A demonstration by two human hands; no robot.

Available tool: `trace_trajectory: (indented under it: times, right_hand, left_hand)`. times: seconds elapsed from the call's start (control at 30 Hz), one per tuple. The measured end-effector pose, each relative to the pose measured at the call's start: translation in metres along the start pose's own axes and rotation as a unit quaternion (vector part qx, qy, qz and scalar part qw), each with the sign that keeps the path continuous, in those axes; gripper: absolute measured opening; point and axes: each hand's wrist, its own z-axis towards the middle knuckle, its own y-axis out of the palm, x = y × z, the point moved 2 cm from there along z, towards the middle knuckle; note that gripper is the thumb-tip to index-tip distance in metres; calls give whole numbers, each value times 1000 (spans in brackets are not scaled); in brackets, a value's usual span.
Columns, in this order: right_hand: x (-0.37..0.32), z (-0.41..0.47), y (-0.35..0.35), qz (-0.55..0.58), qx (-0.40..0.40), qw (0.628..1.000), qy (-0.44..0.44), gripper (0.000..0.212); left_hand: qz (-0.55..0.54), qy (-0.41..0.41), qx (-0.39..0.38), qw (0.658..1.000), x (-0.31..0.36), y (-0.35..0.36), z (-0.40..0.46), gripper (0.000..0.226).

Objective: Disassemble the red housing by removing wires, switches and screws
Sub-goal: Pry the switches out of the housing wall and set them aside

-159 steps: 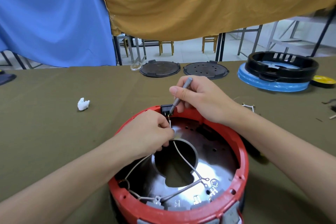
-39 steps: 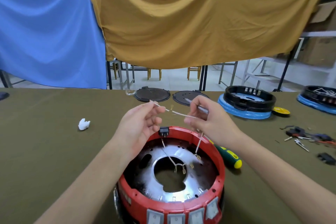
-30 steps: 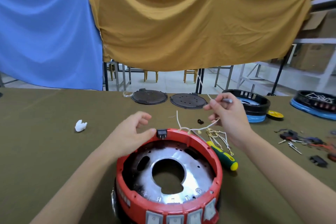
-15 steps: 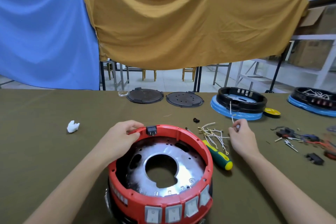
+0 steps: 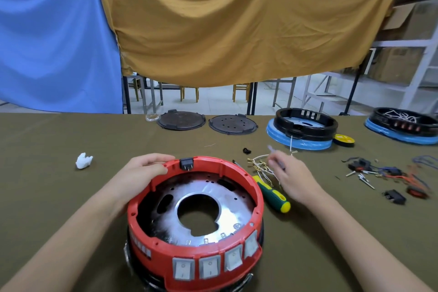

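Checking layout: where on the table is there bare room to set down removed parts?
Bare cloth lies left of the red housing, around the white scrap, and between the housing and the two dark discs. The right side is crowded: wires, screwdriver, loose parts.

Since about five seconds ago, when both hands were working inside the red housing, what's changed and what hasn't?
The white wires have come out of the red housing and now lie on the table to its right, beside the green screwdriver. The right hand carried them there and is blurred above them with a thin grey tool. The left hand moved from inside to grip the rim. The black switch and grey rocker switches stay mounted.
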Motion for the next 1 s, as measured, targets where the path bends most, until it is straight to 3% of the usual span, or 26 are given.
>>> trace_trajectory:
  times: [0.07,0.2,0.37,0.57,0.7,0.9,1.0]
  right_hand:
    - [4,0,6,-20,-57,998,13,18]
    - [16,2,-7,-21,-26,999,41,30]
    - [2,-2,-16,100,30,994,36,15]
    - [-35,-14,-12,167,-45,985,-15,26]
    - [-45,-16,-4,93,-96,989,-65,19]
    - [-36,-16,7,-122,-170,972,-109,32]
    - [-34,-16,6,-114,-183,973,-88,43]
  left_hand:
    - [-10,-2,12,1000,-1,1,1,30]
    - [-28,2,19,999,-3,0,3,31]
    - [-37,9,24,999,-4,1,5,30]
    - [-35,36,-5,999,0,-5,2,30]
    - [-14,39,-38,998,2,-17,2,34]
    - [-14,36,-42,998,-2,-25,6,32]
    - [-21,27,-45,998,-4,-23,9,29]
